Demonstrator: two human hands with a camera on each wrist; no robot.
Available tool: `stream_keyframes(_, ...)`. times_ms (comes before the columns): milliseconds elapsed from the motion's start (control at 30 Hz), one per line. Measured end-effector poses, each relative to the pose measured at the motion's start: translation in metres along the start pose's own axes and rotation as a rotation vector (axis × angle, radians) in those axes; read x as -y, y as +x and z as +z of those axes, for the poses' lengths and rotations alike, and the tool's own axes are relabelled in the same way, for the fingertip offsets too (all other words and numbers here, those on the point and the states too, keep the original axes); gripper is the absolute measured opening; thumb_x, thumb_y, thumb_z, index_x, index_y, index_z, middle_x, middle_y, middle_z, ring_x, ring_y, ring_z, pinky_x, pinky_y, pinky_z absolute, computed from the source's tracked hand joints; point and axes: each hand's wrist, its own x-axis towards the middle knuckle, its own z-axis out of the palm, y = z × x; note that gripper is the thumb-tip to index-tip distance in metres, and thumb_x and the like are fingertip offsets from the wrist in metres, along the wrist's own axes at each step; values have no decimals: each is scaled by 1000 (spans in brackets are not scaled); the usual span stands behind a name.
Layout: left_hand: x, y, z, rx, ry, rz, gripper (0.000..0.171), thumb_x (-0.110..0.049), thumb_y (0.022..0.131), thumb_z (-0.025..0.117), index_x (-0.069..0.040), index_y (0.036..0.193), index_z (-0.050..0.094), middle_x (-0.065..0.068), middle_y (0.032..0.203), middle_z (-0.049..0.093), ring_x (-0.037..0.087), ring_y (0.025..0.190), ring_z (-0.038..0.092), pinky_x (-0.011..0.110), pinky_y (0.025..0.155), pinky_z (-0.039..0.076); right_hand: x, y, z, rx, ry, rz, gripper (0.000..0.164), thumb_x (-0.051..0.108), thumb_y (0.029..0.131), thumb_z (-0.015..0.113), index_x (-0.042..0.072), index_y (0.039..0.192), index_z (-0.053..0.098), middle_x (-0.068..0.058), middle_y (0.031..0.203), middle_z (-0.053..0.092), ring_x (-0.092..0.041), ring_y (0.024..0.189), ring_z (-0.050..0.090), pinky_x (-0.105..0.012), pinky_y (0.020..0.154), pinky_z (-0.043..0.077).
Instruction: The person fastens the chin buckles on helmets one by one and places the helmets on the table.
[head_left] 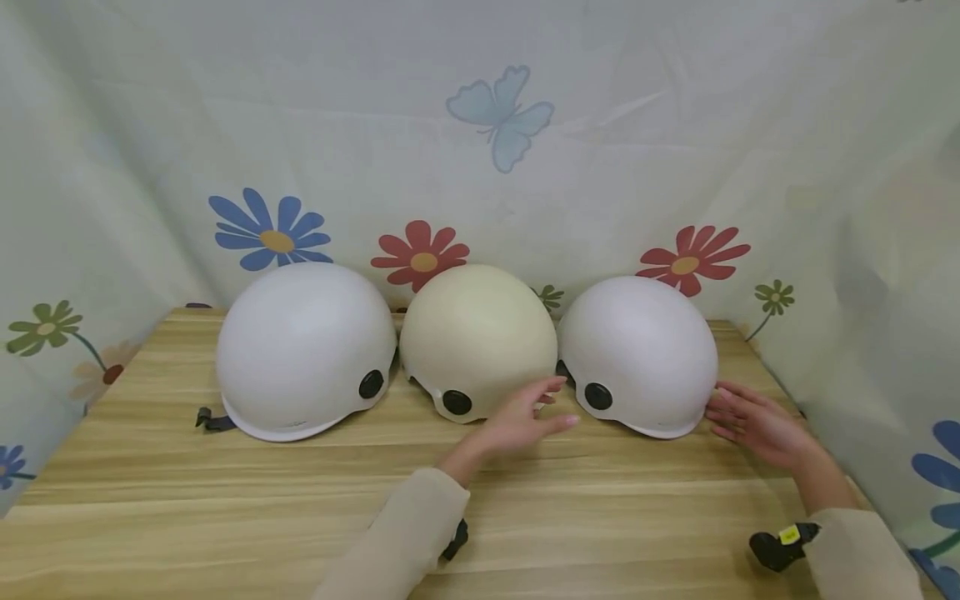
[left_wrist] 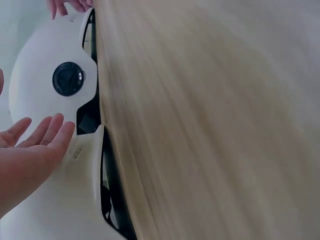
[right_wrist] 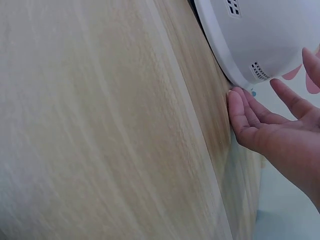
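Three helmets stand in a row at the back of the wooden table. The right one is a white helmet (head_left: pixel 637 350) with a round black disc on its side. My right hand (head_left: pixel 761 425) is at its right end, fingertips right at the lower rim, as the right wrist view also shows. In the middle sits a cream helmet (head_left: pixel 480 342). My left hand (head_left: pixel 517 421) is in front of its right side, fingers extended toward the gap between it and the right helmet. Both hands hold nothing.
A larger white helmet (head_left: pixel 303 350) stands at the left, with a black strap buckle (head_left: pixel 213 421) poking out on the table (head_left: pixel 225 517). Behind the row hangs a curtain (head_left: pixel 360 142) with flowers and a butterfly; it also closes in both sides.
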Motion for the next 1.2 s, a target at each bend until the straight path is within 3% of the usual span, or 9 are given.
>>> stream_keyframes(167,-1,9,11,-4,49,-9,62,-35,87,62,-10,139,38,5,138,42,20,121,43,34,96,38,-1,0,0,27,41,-14,14,19,100,35,24,112,41,9,105,61,-9,98,57,-28,81,48)
stream_keyframes(467,-7,21,24,48,120,-42,67,-37,85,63,-13,141,33,4,140,38,20,125,39,35,101,32,-2,0,0,34,71,-18,18,17,100,36,26,109,49,8,105,61,-10,97,57,-28,81,47)
stream_keyframes(800,-7,28,27,48,90,-98,69,-36,85,64,-15,142,32,6,140,38,22,125,37,38,101,31,-1,-1,2,7,71,0,18,16,99,40,27,104,55,9,102,61,-9,95,56,-27,80,47)
stream_keyframes(1200,-3,28,31,84,45,-161,72,-42,84,63,-24,143,28,3,146,29,22,132,26,41,105,26,-3,0,3,16,88,-20,19,16,99,40,26,105,55,9,103,61,-10,95,56,-26,80,47)
